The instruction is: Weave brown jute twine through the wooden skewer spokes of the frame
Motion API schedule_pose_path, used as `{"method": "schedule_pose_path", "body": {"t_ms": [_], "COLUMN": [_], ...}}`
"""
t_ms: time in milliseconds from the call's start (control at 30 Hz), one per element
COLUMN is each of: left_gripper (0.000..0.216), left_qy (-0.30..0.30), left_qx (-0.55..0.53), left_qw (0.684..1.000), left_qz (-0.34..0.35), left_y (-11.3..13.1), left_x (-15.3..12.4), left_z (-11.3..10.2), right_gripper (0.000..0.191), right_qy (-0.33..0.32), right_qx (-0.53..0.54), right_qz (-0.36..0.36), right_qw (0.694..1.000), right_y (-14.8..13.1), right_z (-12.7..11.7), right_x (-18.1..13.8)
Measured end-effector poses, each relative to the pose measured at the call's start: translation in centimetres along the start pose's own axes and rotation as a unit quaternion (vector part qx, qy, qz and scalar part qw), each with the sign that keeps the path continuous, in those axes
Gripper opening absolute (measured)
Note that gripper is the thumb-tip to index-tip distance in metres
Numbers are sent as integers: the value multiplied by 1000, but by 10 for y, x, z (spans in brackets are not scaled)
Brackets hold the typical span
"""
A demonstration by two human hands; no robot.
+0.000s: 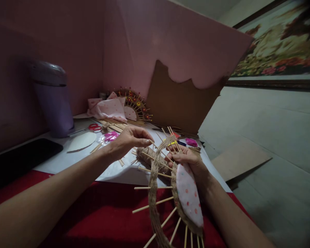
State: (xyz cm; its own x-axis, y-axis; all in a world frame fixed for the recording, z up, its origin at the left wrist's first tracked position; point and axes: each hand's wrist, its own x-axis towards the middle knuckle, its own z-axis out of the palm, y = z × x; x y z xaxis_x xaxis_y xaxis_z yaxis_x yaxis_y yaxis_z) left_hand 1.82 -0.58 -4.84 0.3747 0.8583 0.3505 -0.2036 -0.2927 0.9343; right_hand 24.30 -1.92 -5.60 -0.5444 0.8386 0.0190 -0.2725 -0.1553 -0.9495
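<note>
I hold a round jute-wrapped craft piece [155, 199] with wooden skewers radiating out and a pink dotted fabric centre [189, 196]. My right hand [187, 160] grips its upper edge, fingers curled round the twine and sticks. Just left of it, my left hand [130, 139] hovers with fingertips pinched at a skewer tip near the top of the ring. A spool of jute twine [150, 157] lies on the white sheet right behind the ring.
A finished sunburst piece [135, 105] and pink fabric [108, 108] lie at the back. Red scissors [93, 128], a white disc [82, 141], loose skewers [113, 125], a purple flask [53, 98] and a black phone [20, 158] sit left. Cardboard [179, 100] stands behind.
</note>
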Motion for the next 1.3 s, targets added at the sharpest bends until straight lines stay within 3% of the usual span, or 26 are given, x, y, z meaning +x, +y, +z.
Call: {"method": "schedule_pose_path", "body": {"t_ms": [767, 1300], "left_gripper": [14, 13], "left_qy": [16, 20], "left_qx": [7, -25], "left_qw": [999, 999], "left_qz": [-29, -42], "left_y": [-3, -8], "left_x": [0, -1], "left_z": [6, 6], "right_gripper": [23, 23], "right_qy": [19, -13], "right_qx": [31, 75], "right_qz": [14, 10], "right_qw": [999, 997], "right_y": [-3, 2], "right_z": [4, -2], "right_x": [-3, 3]}}
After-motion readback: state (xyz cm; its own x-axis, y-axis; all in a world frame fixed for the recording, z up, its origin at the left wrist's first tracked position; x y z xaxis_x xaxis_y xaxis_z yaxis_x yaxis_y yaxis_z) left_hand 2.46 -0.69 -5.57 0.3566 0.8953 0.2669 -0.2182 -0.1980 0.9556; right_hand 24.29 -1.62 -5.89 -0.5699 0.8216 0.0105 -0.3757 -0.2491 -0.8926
